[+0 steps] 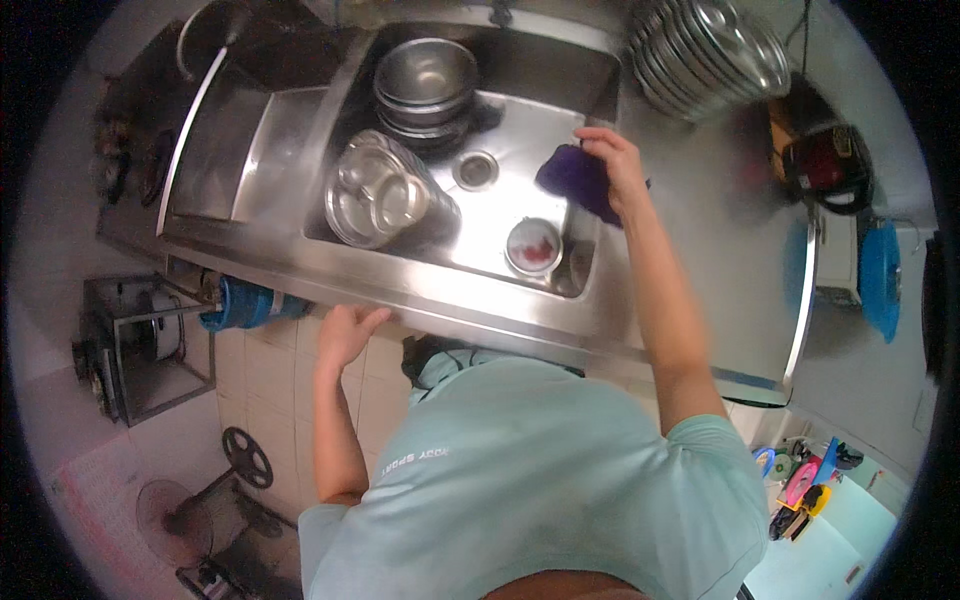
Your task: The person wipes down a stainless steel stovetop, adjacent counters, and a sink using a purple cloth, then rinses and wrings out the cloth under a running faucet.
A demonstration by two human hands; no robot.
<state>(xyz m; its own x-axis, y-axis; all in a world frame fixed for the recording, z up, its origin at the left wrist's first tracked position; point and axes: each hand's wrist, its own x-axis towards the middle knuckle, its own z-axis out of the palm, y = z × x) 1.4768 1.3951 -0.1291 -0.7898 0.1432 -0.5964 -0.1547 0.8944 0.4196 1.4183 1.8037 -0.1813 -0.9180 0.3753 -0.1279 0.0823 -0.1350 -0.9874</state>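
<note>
A dark purple cloth (576,178) hangs from the fingers of my right hand (613,161), over the right side of the stainless steel sink (517,120). Below it, a small round container (533,246) with something red on it or in it stands near the front right corner of the basin. My left hand (351,334) is at the front edge of the counter, thumb apart from the fingers, with nothing seen in it. Nested metal bowls (426,75) sit at the back left of the basin. In front of them, a stack of metal dishes (375,195) lies tilted. The drain (475,171) shows between.
A row of metal plates (705,60) leans at the back right of the counter, near a dark red and black electric kettle (829,169). Blue plastic containers (244,302) are under the counter's left side. A pedal-like black wheel (247,457) and a fan (176,521) stand lower left.
</note>
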